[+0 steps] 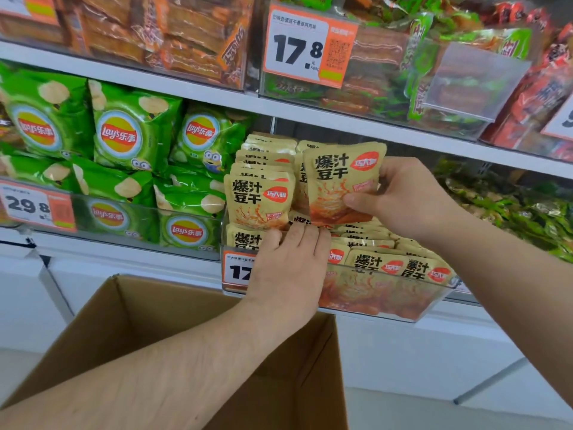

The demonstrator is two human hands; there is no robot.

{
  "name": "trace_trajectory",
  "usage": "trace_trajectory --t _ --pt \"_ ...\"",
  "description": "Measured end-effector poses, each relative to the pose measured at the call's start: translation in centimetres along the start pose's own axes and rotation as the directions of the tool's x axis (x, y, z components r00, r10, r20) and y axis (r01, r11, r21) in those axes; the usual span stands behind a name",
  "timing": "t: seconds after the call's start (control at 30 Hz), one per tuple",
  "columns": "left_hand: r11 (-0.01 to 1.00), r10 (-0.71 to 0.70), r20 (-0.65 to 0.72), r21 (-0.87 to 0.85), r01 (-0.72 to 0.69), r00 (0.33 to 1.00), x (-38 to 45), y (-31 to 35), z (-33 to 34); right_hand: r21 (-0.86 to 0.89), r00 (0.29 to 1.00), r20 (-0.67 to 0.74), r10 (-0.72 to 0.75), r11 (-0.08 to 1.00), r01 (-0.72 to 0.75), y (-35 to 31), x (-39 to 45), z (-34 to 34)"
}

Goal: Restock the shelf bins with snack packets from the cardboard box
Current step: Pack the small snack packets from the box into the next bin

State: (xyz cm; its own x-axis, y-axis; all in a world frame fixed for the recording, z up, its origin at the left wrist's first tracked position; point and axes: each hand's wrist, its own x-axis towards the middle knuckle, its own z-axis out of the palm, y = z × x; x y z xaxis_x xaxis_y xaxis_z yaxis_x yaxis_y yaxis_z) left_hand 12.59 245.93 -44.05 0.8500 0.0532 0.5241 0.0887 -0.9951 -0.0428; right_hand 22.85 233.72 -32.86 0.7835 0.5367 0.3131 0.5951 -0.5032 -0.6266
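Packets of beige tofu snack filled the clear shelf bin (387, 308) at centre frame, some upright in rows, others lying flat toward 4 o'clock. The right hand (406, 200) pinched one packet (341, 181) by its lower right edge, thumb in front, holding it upright just above the rows. The left hand (291, 262) rested with fingers curled over the packets at the bin's front, seemingly steadying them. Each pouch looked light, soft and slick, likely to slump unless gripped at a sealed edge. Green crisp bags (130, 141) crowded the next bin at 9 o'clock; a price tag (297, 41) hung at 12 o'clock. The cardboard box (173, 330) sat open at 6 o'clock, its contents hidden.
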Motion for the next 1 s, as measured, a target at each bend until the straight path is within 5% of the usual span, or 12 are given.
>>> trace_trajectory --t 0.37,1.0 --pt "1.000 -0.012 0.039 0.011 0.012 0.999 0.1 0.1 -0.7 0.082 0.996 0.021 0.081 0.993 -0.082 0.7 1.5 2.0" --pt "1.000 -0.010 0.075 -0.021 0.011 0.997 0.0 0.2 -0.8 -0.047 1.000 -0.022 0.017 0.999 -0.018 0.6 0.7 0.3"
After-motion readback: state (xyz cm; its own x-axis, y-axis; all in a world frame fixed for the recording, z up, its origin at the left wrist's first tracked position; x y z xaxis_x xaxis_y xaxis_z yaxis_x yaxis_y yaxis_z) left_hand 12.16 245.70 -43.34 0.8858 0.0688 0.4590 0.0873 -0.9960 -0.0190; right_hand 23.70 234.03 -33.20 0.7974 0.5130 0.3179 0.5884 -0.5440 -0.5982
